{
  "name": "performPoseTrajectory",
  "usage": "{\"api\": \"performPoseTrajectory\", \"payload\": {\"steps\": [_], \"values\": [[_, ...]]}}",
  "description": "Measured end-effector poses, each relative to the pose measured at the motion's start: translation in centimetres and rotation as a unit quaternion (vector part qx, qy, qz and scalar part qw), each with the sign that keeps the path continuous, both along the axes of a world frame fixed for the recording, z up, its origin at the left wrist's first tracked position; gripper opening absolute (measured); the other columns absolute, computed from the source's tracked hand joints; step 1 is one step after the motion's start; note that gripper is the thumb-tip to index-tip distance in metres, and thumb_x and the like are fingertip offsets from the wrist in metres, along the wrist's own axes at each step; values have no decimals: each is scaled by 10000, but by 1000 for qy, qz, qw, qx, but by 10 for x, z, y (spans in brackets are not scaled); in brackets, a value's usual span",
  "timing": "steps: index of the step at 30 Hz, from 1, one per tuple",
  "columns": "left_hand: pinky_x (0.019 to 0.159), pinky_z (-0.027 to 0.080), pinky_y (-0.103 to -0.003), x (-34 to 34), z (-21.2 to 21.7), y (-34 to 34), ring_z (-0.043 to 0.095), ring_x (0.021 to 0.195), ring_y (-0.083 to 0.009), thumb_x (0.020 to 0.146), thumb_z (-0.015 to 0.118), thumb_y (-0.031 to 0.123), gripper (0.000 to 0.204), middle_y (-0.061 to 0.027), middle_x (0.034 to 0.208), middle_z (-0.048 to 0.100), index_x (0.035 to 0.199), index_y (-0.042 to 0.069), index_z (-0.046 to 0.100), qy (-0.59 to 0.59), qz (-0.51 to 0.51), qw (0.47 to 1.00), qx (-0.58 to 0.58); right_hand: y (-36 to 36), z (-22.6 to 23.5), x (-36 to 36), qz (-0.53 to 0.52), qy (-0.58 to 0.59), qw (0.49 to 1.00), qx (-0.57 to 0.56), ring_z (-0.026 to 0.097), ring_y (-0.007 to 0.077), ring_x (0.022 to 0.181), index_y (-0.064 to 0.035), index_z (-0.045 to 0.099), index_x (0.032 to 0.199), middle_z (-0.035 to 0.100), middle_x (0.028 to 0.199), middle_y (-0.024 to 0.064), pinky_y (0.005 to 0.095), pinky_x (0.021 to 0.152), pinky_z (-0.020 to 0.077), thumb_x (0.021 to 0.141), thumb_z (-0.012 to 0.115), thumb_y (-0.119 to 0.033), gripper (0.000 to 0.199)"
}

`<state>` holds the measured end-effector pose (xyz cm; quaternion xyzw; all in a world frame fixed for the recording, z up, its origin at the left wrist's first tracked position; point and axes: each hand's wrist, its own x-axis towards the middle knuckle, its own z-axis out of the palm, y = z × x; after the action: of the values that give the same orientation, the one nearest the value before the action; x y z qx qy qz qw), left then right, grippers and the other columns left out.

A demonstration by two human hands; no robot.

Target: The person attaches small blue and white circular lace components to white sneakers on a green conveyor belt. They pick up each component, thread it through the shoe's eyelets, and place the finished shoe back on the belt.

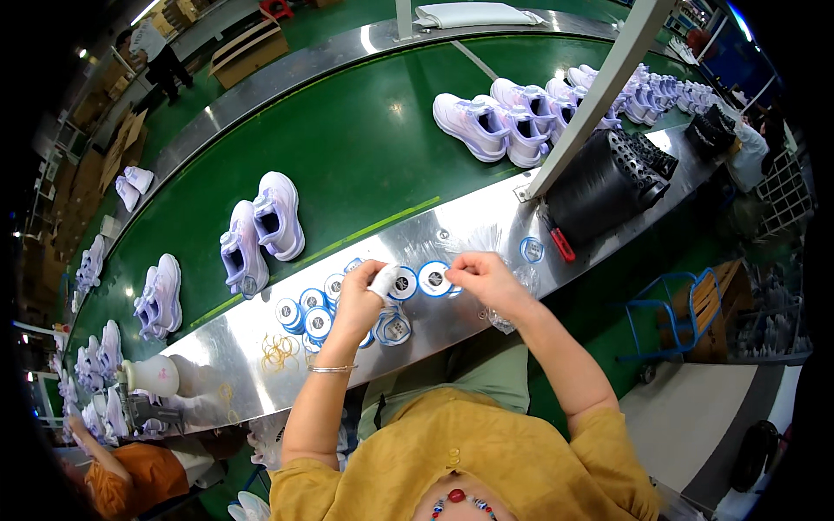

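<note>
My left hand (363,295) is closed on a small white paper piece held above the steel ledge (243,365). My right hand (479,276) pinches a round blue-rimmed tag (433,279) at its edge, close to the left hand. More round blue-rimmed tags (306,313) lie in a loose cluster on the ledge just left of and under my left hand. A crinkled clear plastic bag (512,300) lies under my right wrist.
A green conveyor belt (365,148) carries pairs of white and lilac sneakers (261,230), more at the far right (499,126). A slanted white post (591,95), black mesh roll (608,178), red-handled tool (560,243), yellow rubber bands (278,350) and white bottle (152,375) stand nearby. Another person in orange (122,478) works at lower left.
</note>
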<state>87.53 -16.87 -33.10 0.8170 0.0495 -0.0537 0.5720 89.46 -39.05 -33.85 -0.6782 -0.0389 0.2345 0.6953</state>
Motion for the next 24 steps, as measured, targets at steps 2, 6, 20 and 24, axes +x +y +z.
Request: {"api": "performPoseTrajectory", "payload": {"steps": [2,6,20,24], "values": [[626,489,-288,0,-16,-1,613,683,-160,867,622,116,169,-118,782,666,960,-23,641,-37,-50,996,67,-11,14,3,23,26,999,-12,402,15,562,-7,609,796,522,632,-40,212,474,275,840,626,-109,112],[695,471,-311,1,-20,-12,614,797,-220,832,636,97,219,-161,897,638,1028,-2,642,-128,-110,946,275,-19,9,8,57,7,998,-23,368,9,543,-22,605,782,478,609,-69,214,466,242,836,649,-122,122],[521,408,-195,-49,7,-33,529,577,-57,862,666,190,186,8,725,591,948,24,663,72,16,973,-217,-12,26,-11,27,6,999,20,472,40,648,-8,674,861,560,694,-36,197,569,363,882,607,-176,183],[545,418,-197,-51,6,-34,543,605,-66,857,667,151,166,1,773,605,954,17,661,54,37,971,-229,-14,13,-26,-15,-55,998,8,465,35,646,-2,669,869,558,689,-33,210,560,369,893,603,-199,210]]}}
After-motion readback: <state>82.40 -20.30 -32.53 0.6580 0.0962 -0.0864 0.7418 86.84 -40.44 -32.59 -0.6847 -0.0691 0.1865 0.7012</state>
